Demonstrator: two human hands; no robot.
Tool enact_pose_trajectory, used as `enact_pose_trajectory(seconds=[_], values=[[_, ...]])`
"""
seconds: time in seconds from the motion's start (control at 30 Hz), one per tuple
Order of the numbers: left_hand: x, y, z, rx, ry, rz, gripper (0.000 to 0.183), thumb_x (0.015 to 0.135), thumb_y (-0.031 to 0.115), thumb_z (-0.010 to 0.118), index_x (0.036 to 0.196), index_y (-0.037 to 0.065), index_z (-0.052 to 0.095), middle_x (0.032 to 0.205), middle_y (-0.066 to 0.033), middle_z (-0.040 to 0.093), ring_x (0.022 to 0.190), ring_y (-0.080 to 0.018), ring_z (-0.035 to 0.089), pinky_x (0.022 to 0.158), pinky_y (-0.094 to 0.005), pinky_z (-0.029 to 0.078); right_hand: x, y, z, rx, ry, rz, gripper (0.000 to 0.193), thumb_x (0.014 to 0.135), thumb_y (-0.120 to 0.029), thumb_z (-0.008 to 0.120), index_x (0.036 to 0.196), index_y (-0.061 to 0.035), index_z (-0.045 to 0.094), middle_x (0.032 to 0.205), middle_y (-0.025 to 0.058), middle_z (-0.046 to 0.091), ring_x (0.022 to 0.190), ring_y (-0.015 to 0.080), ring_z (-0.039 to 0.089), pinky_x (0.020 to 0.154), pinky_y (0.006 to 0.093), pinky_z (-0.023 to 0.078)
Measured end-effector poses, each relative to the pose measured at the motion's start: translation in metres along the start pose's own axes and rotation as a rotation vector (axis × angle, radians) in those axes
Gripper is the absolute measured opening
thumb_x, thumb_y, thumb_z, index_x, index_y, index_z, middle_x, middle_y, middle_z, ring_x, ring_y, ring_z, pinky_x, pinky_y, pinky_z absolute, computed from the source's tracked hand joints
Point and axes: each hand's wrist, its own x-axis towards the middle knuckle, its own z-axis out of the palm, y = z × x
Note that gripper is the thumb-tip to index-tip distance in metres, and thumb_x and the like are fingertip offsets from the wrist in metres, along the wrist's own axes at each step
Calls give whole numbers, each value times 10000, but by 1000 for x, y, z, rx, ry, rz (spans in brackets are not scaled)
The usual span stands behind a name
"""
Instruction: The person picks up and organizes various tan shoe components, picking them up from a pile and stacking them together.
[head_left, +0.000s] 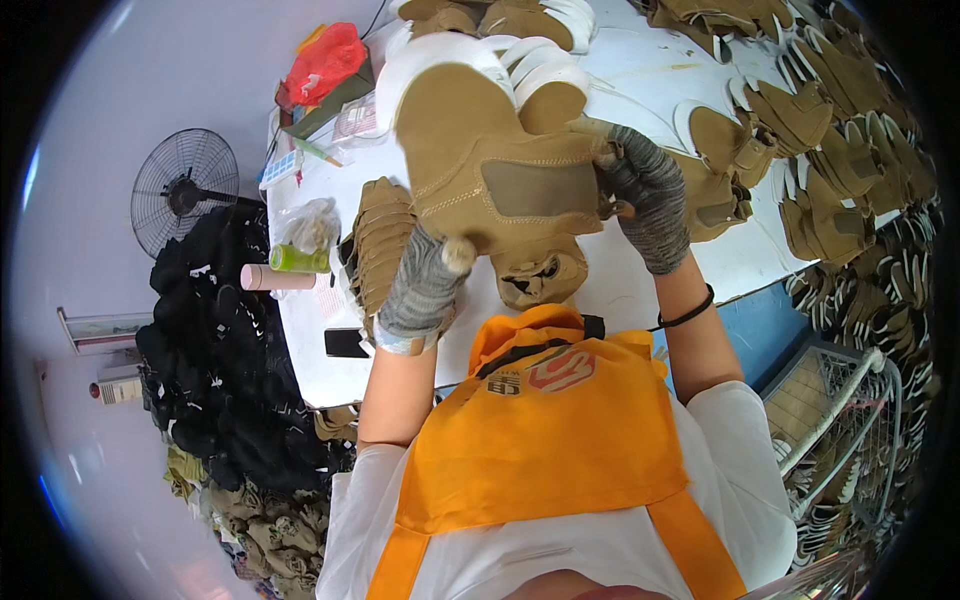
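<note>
Above the white table point(625, 285) I hold a brown shoe upper point(455, 130) with stitched seams and a darker side panel. My left hand point(422, 285), in a grey knitted glove, grips its lower left edge, with the bare thumb in front. At its right end my right hand point(645, 195), gloved in the same way, has its fingers closed on the edge; some fingertips are hidden behind it. Beside my left hand lies a stack of brown uppers point(382, 235). Another crumpled brown upper point(540, 278) rests just below the held one.
More brown uppers with white edges point(800, 110) cover the table's right side. A pink bottle point(277, 277), a green roll point(298, 259), a dark phone point(347, 343) and a red bag point(325, 62) are at the left. Beyond stand a fan point(184, 190) and a black heap point(235, 340). A wire cart point(835, 410) is at right.
</note>
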Motion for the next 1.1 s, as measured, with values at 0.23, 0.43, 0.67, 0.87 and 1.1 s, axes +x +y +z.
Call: enact_pose_trajectory(seconds=[0.23, 0.43, 0.67, 0.87, 1.1], values=[[-21, 44, 22, -431, 119, -101, 687, 761, 328, 738, 1290, 12, 433, 1208, -103, 533, 1083, -224, 549, 925, -354, 470, 17, -65, 22, 68, 54, 179, 252, 885, -143, 604, 1110, -31, 601, 945, 46, 640, 812, 90, 577, 700, 219, 494], [-34, 27, 9, -225, 204, 40, 715, 754, 263, 754, 1319, 18, 390, 1260, -116, 498, 1135, -226, 503, 990, -383, 406, 9, -67, 7, 405, 106, 376, 332, 876, -362, 609, 1008, -58, 589, 799, -17, 541, 675, 70, 462, 609, 196, 384], [-53, 10, -27, 655, 126, 390, 664, 800, 408, 697, 1298, 47, 447, 1255, -88, 531, 1121, -213, 517, 992, -358, 404, -4, -89, 23, 107, -185, 249, 301, 833, -94, 621, 1129, -67, 572, 983, 63, 557, 883, 188, 561, 804, 270, 470], [-42, 7, -19, -830, 134, 78, 772, 764, 401, 725, 1354, 90, 336, 1309, -103, 459, 1198, -278, 440, 1072, -457, 316, -6, -123, 41, 506, -223, 248, 217, 891, -160, 601, 1070, -39, 571, 1006, 12, 556, 940, 107, 534, 863, 240, 424], [-41, 20, 0, -1042, 197, -60, 733, 783, 467, 673, 1330, 78, 378, 1303, -119, 468, 1221, -298, 434, 1083, -485, 291, -16, -116, 55, 478, -228, 266, 265, 856, -109, 637, 1090, -71, 520, 965, 5, 537, 904, 95, 508, 832, 247, 431]])
